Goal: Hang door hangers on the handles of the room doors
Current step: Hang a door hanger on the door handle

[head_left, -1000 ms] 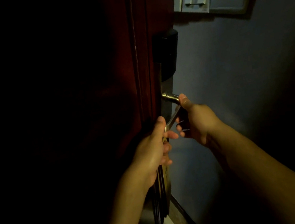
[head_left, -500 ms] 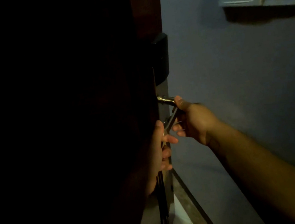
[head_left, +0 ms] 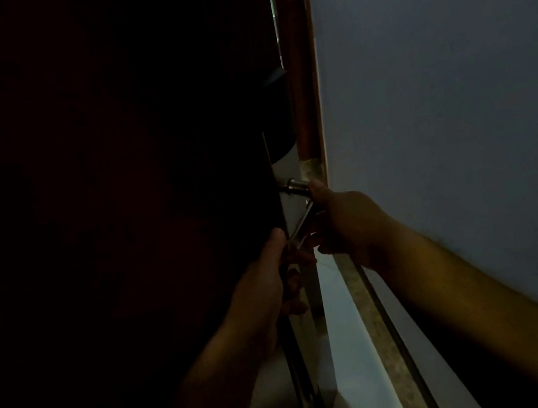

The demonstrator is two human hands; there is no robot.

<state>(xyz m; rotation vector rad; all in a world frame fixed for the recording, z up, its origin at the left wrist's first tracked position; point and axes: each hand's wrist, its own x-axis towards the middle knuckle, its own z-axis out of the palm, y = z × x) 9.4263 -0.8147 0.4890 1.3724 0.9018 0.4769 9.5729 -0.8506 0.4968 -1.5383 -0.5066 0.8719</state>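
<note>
Narrow gap — door (head_left: 183, 146) left, frame (head_left: 297, 61) right, handle (head_left: 296, 186) juts in.

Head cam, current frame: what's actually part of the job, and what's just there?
Part of the job:
- door handle, gripped by the right hand
- dark strips hanging from the left hand, probably the door hangers; too dim to be sure
- door

Just there:
- black lock housing
- door frame
- wall
- floor
- threshold strip
</note>
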